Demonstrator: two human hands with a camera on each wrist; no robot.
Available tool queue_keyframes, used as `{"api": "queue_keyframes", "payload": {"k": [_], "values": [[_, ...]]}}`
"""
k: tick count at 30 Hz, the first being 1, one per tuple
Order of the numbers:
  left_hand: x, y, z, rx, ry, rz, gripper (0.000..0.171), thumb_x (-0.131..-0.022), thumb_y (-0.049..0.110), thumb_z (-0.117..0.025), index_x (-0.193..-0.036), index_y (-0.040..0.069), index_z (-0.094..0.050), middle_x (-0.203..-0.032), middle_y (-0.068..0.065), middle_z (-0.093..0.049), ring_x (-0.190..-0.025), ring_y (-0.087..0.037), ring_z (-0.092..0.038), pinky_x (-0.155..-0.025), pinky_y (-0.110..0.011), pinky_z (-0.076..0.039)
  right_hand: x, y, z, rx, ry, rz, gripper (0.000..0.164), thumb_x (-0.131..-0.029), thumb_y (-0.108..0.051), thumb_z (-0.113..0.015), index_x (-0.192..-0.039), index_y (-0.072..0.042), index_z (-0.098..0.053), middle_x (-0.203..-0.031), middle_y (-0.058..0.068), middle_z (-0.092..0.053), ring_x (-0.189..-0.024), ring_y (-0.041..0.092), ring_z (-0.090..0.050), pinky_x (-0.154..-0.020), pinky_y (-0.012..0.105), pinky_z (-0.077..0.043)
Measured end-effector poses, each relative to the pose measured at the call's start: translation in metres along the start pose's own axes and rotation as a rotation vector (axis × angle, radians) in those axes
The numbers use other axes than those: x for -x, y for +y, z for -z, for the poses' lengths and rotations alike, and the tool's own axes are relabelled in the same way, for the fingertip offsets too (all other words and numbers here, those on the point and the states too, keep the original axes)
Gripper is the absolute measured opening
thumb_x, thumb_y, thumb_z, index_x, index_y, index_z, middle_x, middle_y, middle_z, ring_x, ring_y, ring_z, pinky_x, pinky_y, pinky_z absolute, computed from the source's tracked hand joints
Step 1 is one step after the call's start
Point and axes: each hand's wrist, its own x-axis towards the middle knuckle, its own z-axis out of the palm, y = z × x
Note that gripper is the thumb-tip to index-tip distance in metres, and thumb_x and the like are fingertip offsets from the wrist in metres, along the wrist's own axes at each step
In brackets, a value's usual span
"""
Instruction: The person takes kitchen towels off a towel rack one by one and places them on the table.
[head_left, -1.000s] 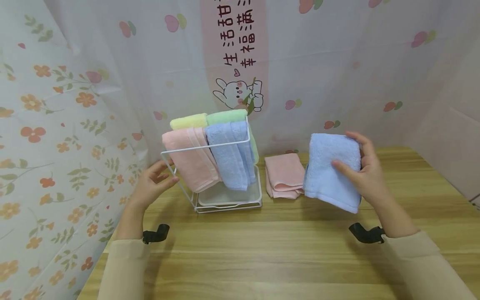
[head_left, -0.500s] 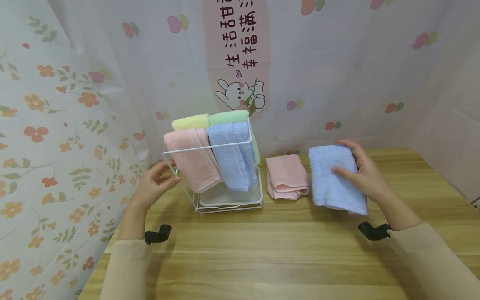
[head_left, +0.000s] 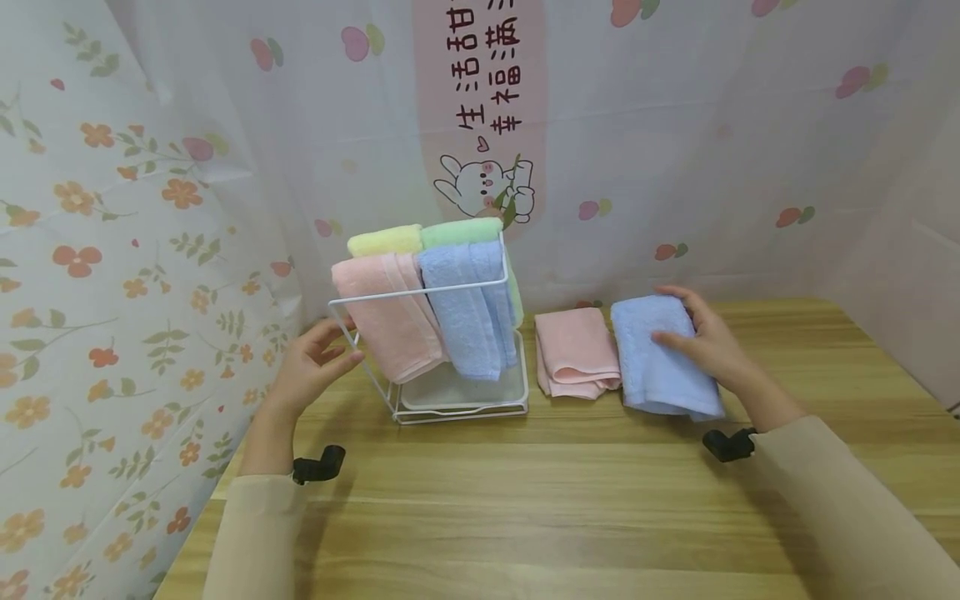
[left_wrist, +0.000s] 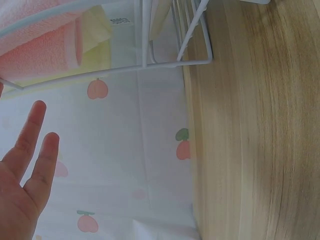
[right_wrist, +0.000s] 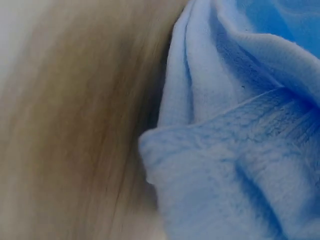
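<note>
In the head view my right hand (head_left: pixel 705 342) grips a folded light-blue towel (head_left: pixel 660 367), thumb across its front and fingers over its far right side. The towel sits close beside a folded pink towel (head_left: pixel 577 354) on the table. The right wrist view shows the blue towel's layered folds (right_wrist: pixel 215 165) near the wood. My left hand (head_left: pixel 311 371) pinches the left side of a white wire towel rack (head_left: pixel 397 296), thumb in front and index finger behind. Two of its fingers (left_wrist: pixel 42 160) stretch out below the wire in the left wrist view.
Pink (head_left: pixel 390 317), blue (head_left: pixel 468 308), yellow (head_left: pixel 386 240) and green towels (head_left: pixel 461 232) hang on the rack, over a pale tray (head_left: pixel 457 390). A patterned curtain (head_left: pixel 660 167) stands behind the wooden table (head_left: pixel 525 500) and along its left side.
My right hand has lowered the blue towel toward the table, then shifted it left against the pink towel. My left hand has stayed at the rack.
</note>
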Motion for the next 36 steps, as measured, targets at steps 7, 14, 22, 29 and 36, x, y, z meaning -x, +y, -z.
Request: {"api": "queue_keyframes", "payload": {"k": [7, 14, 22, 29, 36], "values": [[0.000, 0.001, 0.000, 0.005, 0.000, 0.010, 0.034, -0.092, 0.001, -0.066, -0.125, 0.003, -0.058, -0.126, 0.024, -0.056, -0.129, 0.001, -0.046, -0.112, -0.067, -0.031, -0.015, 0.010, -0.004, -0.008, -0.036, -0.068, 0.074, -0.096, -0.019, -0.066, -0.157, -0.016, -0.025, -0.152, 0.024, -0.033, -0.125, 0.035, -0.041, -0.092, 0.037, -0.043], [-0.002, 0.003, 0.001, 0.008, -0.001, 0.012, 0.034, -0.092, 0.001, -0.067, -0.125, 0.006, -0.059, -0.126, 0.024, -0.057, -0.128, 0.001, -0.047, -0.112, -0.067, -0.030, -0.024, 0.014, -0.005, -0.027, -0.057, -0.079, 0.074, -0.095, -0.016, -0.067, -0.156, -0.015, -0.025, -0.153, 0.027, -0.031, -0.129, 0.043, -0.038, -0.100, 0.059, -0.036], [-0.001, 0.000, 0.000, 0.016, 0.001, 0.012, 0.033, -0.092, 0.000, -0.066, -0.123, 0.006, -0.059, -0.125, 0.024, -0.057, -0.125, 0.005, -0.048, -0.112, -0.069, -0.030, -0.033, 0.021, -0.007, -0.058, -0.131, -0.123, 0.075, -0.095, -0.014, -0.067, -0.157, -0.009, -0.023, -0.161, 0.027, -0.018, -0.143, 0.049, -0.024, -0.114, 0.067, -0.023], [-0.001, -0.001, 0.000, 0.020, 0.004, -0.006, 0.031, -0.091, -0.001, -0.066, -0.120, 0.009, -0.061, -0.124, 0.024, -0.057, -0.126, 0.004, -0.048, -0.111, -0.071, -0.029, -0.042, 0.029, -0.008, -0.027, -0.135, -0.114, 0.075, -0.095, -0.012, -0.067, -0.156, -0.006, -0.024, -0.160, 0.031, -0.018, -0.145, 0.052, -0.020, -0.115, 0.069, -0.019], [-0.001, -0.003, 0.000, 0.027, 0.005, -0.009, 0.033, -0.091, -0.002, -0.065, -0.120, 0.013, -0.062, -0.124, 0.023, -0.057, -0.124, 0.006, -0.048, -0.110, -0.071, -0.029, -0.047, 0.029, -0.001, -0.015, -0.070, -0.118, 0.064, -0.096, -0.016, -0.065, -0.151, -0.006, -0.033, -0.151, 0.029, -0.036, -0.122, 0.033, -0.049, -0.098, 0.041, -0.045]]}}
